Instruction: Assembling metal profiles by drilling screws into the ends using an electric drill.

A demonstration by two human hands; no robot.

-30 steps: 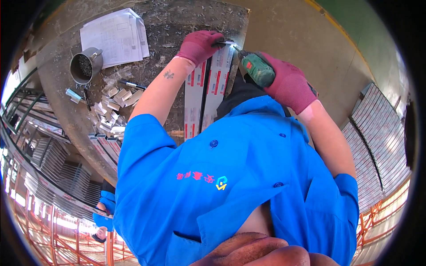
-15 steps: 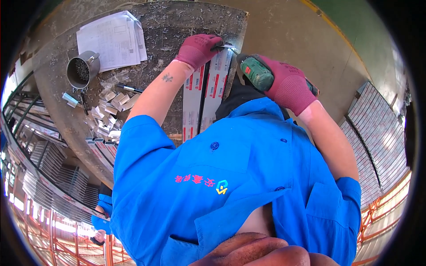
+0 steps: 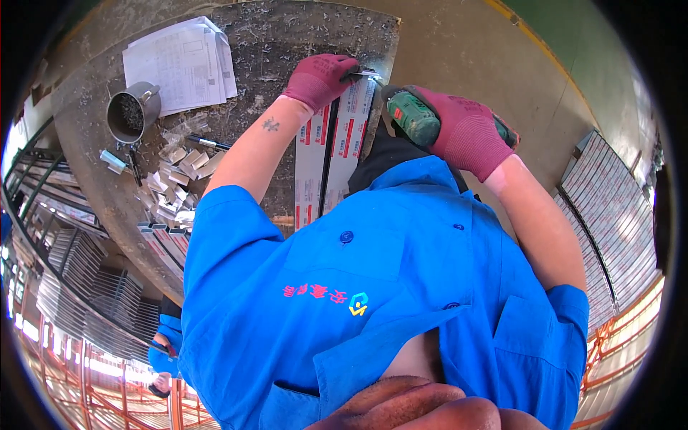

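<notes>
A green cordless drill (image 3: 413, 117) is gripped in my right hand (image 3: 464, 131), which wears a maroon glove. The drill's tip points at the far end of a metal profile (image 3: 350, 118) covered in printed red-and-white film. At that same end my left hand (image 3: 322, 77), also gloved, is closed with its fingertips on a small metal piece (image 3: 369, 74). A second filmed profile (image 3: 310, 165) runs alongside the first, a dark gap between them. My left fingers partly hide the profile ends.
Papers (image 3: 179, 68) lie on the worn workbench (image 3: 261, 36), beside a metal mug (image 3: 134, 112) of screws. Nearer are a black marker (image 3: 209, 142), small metal pieces (image 3: 175, 179) and more profiles (image 3: 166, 242). Stacked profiles (image 3: 609, 222) stand right; another person (image 3: 166, 344) is at lower left.
The drill and my right hand have shifted very slightly, with the wrist a little further right. My left hand stays in place on the small metal piece.
</notes>
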